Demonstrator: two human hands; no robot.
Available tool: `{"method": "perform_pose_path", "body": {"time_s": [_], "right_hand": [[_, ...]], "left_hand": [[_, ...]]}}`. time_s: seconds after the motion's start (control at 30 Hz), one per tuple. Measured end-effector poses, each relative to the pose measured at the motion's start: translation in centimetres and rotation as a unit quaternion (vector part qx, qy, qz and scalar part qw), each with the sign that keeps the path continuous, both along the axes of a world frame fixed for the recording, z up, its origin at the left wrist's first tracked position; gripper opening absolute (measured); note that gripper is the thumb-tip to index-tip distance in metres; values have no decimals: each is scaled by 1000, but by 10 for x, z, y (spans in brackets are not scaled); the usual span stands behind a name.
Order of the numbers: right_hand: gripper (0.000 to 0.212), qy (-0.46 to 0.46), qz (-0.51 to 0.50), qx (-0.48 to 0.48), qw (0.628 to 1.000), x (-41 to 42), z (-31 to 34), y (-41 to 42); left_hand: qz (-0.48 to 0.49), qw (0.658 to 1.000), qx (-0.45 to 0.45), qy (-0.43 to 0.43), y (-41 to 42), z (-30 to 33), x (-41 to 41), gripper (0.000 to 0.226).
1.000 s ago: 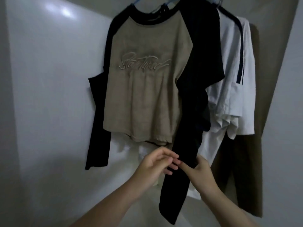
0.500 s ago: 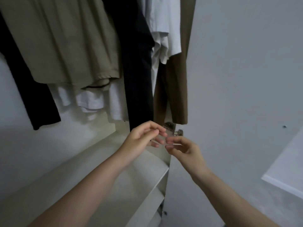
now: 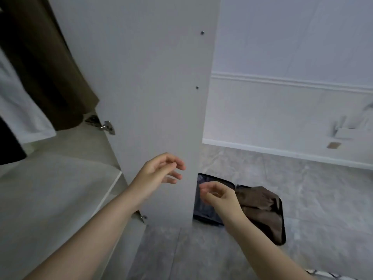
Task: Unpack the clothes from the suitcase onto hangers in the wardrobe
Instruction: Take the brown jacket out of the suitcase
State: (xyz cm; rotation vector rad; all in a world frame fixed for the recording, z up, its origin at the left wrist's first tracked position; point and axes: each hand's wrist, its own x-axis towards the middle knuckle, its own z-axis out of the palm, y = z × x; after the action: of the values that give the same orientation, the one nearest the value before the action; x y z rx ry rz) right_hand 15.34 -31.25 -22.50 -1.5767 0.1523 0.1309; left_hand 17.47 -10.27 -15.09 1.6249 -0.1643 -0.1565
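Observation:
An open black suitcase (image 3: 280,223) lies on the grey floor beyond the wardrobe door, with a brown garment (image 3: 260,207) bunched in its right half. The left half is partly hidden by the door. My left hand (image 3: 159,172) hovers in front of the door, fingers apart and empty. My right hand (image 3: 218,197) is lower and to the right, over the suitcase's near side, fingers loosely curled and holding nothing. Hung clothes show at the far left: a brown garment (image 3: 44,63), a white one (image 3: 18,110) and a black one (image 3: 8,142).
The open white wardrobe door (image 3: 149,81) stands upright in the middle, with hinges (image 3: 105,126) at its inner edge. A pale wardrobe shelf (image 3: 50,178) lies at the left. Grey tiled floor (image 3: 302,195) and a white wall with skirting are at the right.
The view has swung right and down from the hanging clothes to the door and suitcase. My hands let go of the black garment and have moved apart.

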Motion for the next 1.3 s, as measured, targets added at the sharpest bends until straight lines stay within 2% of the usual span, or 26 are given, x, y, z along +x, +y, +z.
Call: {"method": "perform_pose_path", "body": {"time_s": [0.2, 0.37, 0.57, 0.8, 1.0, 1.2, 1.3], "right_hand": [[22, 37, -104, 2, 994, -43, -21, -105], [26, 53, -202, -3, 978, -70, -25, -181], [38, 59, -324, 39, 943, -76, -31, -233], [43, 79, -400, 62, 911, -28, -37, -255], [34, 75, -432, 52, 897, 23, -30, -258], [49, 88, -450, 62, 887, 48, -35, -267], [48, 95, -460, 60, 881, 61, -38, -279]], "left_hand": [[-69, 997, -7, 40, -111, -23, -4, 19], [-116, 990, -1, 85, -198, -36, 1, 18], [-204, 972, 14, 118, -277, -57, 30, 20], [-256, 955, 47, 143, -314, -88, 96, 24], [-268, 949, 54, 155, -321, -102, 159, 29], [-275, 940, 56, 193, -333, -120, 187, 33], [-273, 937, 66, 208, -346, -128, 198, 32]]}}
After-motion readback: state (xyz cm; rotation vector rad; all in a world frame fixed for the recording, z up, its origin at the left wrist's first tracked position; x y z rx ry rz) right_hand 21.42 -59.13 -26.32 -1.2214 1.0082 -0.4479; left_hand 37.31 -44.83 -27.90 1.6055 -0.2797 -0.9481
